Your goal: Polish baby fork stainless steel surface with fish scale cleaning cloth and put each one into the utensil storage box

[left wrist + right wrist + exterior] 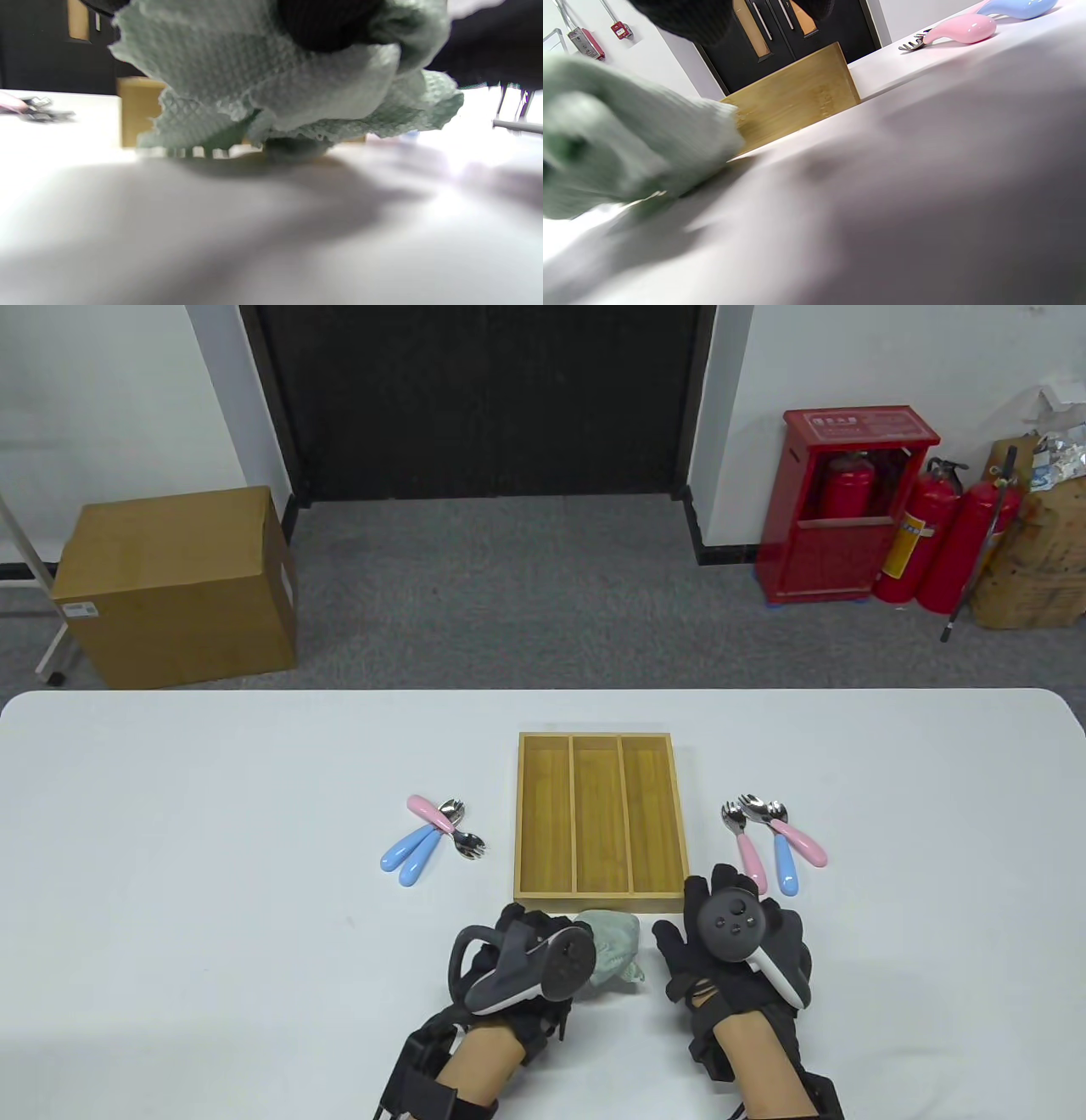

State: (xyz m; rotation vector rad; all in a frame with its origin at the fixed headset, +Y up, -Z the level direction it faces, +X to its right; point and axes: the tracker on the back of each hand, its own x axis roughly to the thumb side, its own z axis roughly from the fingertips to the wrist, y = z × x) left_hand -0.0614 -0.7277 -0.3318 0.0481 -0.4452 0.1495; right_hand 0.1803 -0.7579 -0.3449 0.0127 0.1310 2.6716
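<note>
The pale green cleaning cloth (pixel 614 948) is bunched up just in front of the wooden storage box (pixel 600 823). My left hand (pixel 528 937) grips the cloth; in the left wrist view a black finger (pixel 326 21) digs into the cloth (pixel 263 84), whose lower edge meets the table. My right hand (pixel 694 909) lies flat on the table to the right of the cloth, fingers spread, holding nothing. Three baby forks (pixel 433 836) with pink and blue handles lie left of the box. Three more forks (pixel 774 836) lie right of it, just beyond my right fingertips. All three box compartments hold nothing.
The white table (pixel 212 857) spreads wide on both sides. Beyond its far edge stand a cardboard box (pixel 174 589) on the floor and a red extinguisher cabinet (pixel 836 509). In the right wrist view the box wall (pixel 797 97) and a pink fork handle (pixel 954 29) show.
</note>
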